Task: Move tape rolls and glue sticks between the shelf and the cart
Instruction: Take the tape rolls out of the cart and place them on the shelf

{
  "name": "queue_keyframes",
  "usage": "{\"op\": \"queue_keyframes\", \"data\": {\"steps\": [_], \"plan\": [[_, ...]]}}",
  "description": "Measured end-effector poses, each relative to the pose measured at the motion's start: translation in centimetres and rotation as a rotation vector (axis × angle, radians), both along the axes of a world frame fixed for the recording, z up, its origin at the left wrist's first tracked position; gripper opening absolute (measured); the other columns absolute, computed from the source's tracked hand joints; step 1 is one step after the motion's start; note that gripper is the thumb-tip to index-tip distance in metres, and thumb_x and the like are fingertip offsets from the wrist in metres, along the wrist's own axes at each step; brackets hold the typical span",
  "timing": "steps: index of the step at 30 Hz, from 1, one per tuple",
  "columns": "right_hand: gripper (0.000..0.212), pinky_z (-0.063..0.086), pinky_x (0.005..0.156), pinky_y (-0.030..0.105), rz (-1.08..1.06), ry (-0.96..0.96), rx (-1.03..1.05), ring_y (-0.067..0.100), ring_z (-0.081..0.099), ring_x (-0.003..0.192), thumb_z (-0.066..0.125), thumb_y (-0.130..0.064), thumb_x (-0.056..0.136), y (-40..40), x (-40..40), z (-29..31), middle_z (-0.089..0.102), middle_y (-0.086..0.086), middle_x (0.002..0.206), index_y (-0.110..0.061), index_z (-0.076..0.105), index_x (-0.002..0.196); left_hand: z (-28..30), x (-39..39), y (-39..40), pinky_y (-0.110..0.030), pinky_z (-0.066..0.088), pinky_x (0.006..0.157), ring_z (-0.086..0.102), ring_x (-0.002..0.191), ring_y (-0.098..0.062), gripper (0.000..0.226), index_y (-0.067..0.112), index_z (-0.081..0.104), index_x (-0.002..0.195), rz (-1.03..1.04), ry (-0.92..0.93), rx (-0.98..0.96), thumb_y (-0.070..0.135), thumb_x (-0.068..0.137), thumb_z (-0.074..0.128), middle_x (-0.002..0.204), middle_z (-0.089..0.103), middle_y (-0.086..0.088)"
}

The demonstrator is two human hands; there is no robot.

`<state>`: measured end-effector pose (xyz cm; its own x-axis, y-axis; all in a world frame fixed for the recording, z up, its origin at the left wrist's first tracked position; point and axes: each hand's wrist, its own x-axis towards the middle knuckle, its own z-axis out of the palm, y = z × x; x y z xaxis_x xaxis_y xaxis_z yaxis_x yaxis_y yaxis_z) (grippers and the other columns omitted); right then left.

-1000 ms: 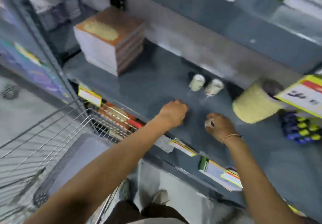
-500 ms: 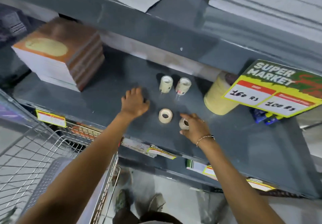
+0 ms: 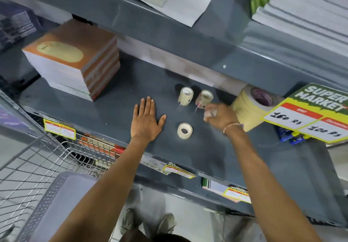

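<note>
Three small tape rolls stand on the grey shelf (image 3: pixel 116 106): one at the front (image 3: pixel 184 130), and two short stacks behind it, the left stack (image 3: pixel 185 96) and the right stack (image 3: pixel 204 98). My left hand (image 3: pixel 146 121) lies flat on the shelf with fingers spread, left of the front roll, holding nothing. My right hand (image 3: pixel 221 116) hovers just right of the right stack, fingers closed on a small blurred tape roll (image 3: pixel 209 113). A stack of big cream tape rolls (image 3: pixel 248 108) lies on its side behind that hand.
A pile of brown-covered notebooks (image 3: pixel 75 59) sits at the shelf's left. A yellow and green price sign (image 3: pixel 308 113) hangs at the right. The wire cart (image 3: pixel 28 168) with a grey plastic basket (image 3: pixel 62 202) stands at the lower left. An upper shelf (image 3: pixel 169 25) overhangs.
My left hand let go of a tape roll on the shelf front and now lies flat beside it. My right hand carried its small roll back toward the right stack.
</note>
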<state>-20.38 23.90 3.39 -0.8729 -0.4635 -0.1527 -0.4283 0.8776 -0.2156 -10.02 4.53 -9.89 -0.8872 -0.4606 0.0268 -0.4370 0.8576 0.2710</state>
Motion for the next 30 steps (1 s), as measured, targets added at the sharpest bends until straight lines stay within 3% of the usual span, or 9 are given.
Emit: {"op": "queue_keyframes", "data": {"steps": [4,8,16,18,20,21,24,28,30], "plan": [[0.025,0.042,0.07,0.008,-0.011,-0.001,-0.066,0.027,0.061,0.11,0.064,-0.016,0.083,-2.3,-3.7,3.2,0.068,0.011,0.117,-0.012,0.068,0.107,-0.1,0.1,-0.1,-0.044,0.006,0.124,0.003,0.15,-0.025,0.078,0.01,0.005,0.151,-0.004,0.005,-0.005,0.061,0.093,0.014,0.162,0.007,-0.008],[0.041,0.037,0.078,0.009,0.039,-0.124,-0.015,0.028,0.048,0.127,0.053,-0.005,0.092,-4.0,-5.3,2.5,0.051,0.014,0.139,-0.005,0.05,0.132,-0.2,0.1,-0.1,-0.043,0.006,0.124,0.002,0.15,-0.025,0.079,0.01,0.005,0.151,0.001,0.013,-0.005,0.062,0.092,0.013,0.162,0.008,-0.008],[0.039,0.039,0.098,0.026,0.035,-0.075,0.028,0.029,0.05,0.123,0.059,-0.017,0.089,-3.7,-6.6,1.1,0.055,0.013,0.133,-0.012,0.055,0.127,-0.2,0.0,-0.2,-0.044,0.006,0.124,0.003,0.15,-0.025,0.08,0.011,0.005,0.151,0.006,0.031,0.01,0.064,0.092,0.013,0.162,0.008,-0.007],[0.037,0.038,0.095,0.017,0.043,-0.083,0.017,0.028,0.049,0.123,0.058,-0.016,0.09,-3.7,-6.8,1.0,0.055,0.012,0.134,-0.012,0.056,0.127,-0.3,0.0,-0.2,-0.044,0.006,0.124,0.003,0.15,-0.025,0.081,0.011,0.005,0.151,0.006,0.029,0.013,0.064,0.091,0.013,0.162,0.008,-0.007],[0.037,0.036,0.078,0.004,0.046,-0.119,-0.003,0.028,0.049,0.123,0.057,-0.011,0.09,-3.8,-6.9,0.9,0.054,0.014,0.134,-0.009,0.055,0.127,-0.4,0.0,-0.2,-0.043,0.005,0.124,0.002,0.15,-0.025,0.081,0.011,0.005,0.151,0.007,0.027,0.006,0.065,0.091,0.011,0.162,0.008,-0.007],[0.038,0.035,0.074,0.007,0.047,-0.13,-0.01,0.028,0.049,0.123,0.057,-0.008,0.09,-3.8,-6.8,0.7,0.055,0.015,0.131,-0.008,0.054,0.128,-0.4,-0.1,-0.2,-0.043,0.005,0.124,0.002,0.15,-0.025,0.081,0.011,0.005,0.151,0.01,0.029,0.005,0.065,0.09,0.01,0.162,0.008,-0.007],[0.042,0.038,0.09,0.02,0.055,-0.133,-0.005,0.028,0.05,0.121,0.059,-0.009,0.089,-3.9,-6.7,0.6,0.055,0.013,0.118,-0.011,0.051,0.13,-0.5,-0.1,-0.3,-0.043,0.006,0.124,0.003,0.15,-0.024,0.081,0.012,0.005,0.151,0.018,0.035,0.01,0.065,0.09,0.01,0.162,0.008,-0.006],[0.047,0.034,0.083,0.017,0.074,-0.139,0.026,0.028,0.049,0.123,0.061,-0.012,0.088,-4.0,-6.9,0.9,0.052,0.016,0.132,-0.012,0.049,0.133,-0.5,0.0,-0.3,-0.042,0.005,0.124,0.001,0.15,-0.024,0.081,0.012,0.004,0.151,0.016,0.032,0.012,0.066,0.09,0.01,0.162,0.006,-0.006],[0.05,0.037,0.092,0.021,0.074,-0.144,0.024,0.029,0.048,0.125,0.062,-0.013,0.088,-4.0,-6.7,1.0,0.051,0.016,0.134,-0.013,0.047,0.136,-0.5,0.0,-0.3,-0.042,0.005,0.124,0.001,0.15,-0.024,0.081,0.012,0.003,0.151,0.015,0.031,0.011,0.066,0.09,0.01,0.162,0.006,-0.006]]}}
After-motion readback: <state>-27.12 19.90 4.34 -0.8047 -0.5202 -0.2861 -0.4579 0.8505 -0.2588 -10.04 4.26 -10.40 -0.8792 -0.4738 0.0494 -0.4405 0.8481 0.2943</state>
